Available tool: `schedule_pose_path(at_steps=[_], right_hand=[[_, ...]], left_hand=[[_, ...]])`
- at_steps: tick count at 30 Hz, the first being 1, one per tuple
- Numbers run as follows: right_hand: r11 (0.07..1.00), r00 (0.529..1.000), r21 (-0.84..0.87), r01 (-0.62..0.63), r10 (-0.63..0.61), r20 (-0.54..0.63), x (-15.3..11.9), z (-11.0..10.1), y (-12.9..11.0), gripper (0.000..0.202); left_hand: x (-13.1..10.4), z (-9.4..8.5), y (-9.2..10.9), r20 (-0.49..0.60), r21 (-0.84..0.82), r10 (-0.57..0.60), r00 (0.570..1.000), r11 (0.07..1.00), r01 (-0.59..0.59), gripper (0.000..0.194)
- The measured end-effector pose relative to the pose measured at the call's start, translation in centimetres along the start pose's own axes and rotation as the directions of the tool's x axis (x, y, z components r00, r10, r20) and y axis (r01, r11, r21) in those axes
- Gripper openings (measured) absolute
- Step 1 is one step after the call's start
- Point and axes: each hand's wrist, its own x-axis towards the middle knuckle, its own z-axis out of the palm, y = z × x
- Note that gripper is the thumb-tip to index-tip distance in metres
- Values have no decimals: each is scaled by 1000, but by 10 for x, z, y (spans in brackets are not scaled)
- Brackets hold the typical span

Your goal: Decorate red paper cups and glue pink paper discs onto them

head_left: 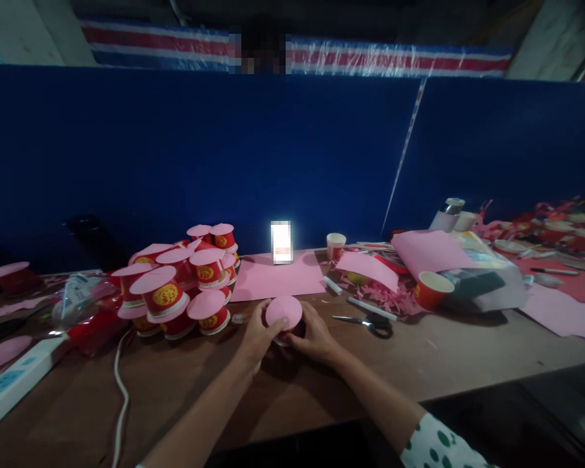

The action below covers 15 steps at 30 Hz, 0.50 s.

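Observation:
Between my two hands is a red paper cup, mostly hidden, topped by a round pink paper disc. My left hand wraps the cup's left side, its thumb pressing on the disc's near edge. From the other side my right hand grips the cup, thumb at the front below the disc. Stacked to the left are several red cups with pink paper discs on top. A sheet of pink paper lies just beyond my hands, and scissors rest to their right.
A lit phone stands against the blue partition. A white power strip and its cable occupy the left. Rightward are a glue stick, pink paper scraps, an upright red cup and a bottle.

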Motion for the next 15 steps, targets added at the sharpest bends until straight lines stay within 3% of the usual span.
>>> schedule_pose_path(at_steps=[6,15], right_hand=[[999,1000,-36,-6,6,17,-3,1,-1,55],[998,999,-47,41,-40,21,-3,2,1,48]], left_hand=[[4,-6,-1,8,3,19,1000,1000,-19,56],[4,-5,1,-3,99,11,1000,995,-11,68]])
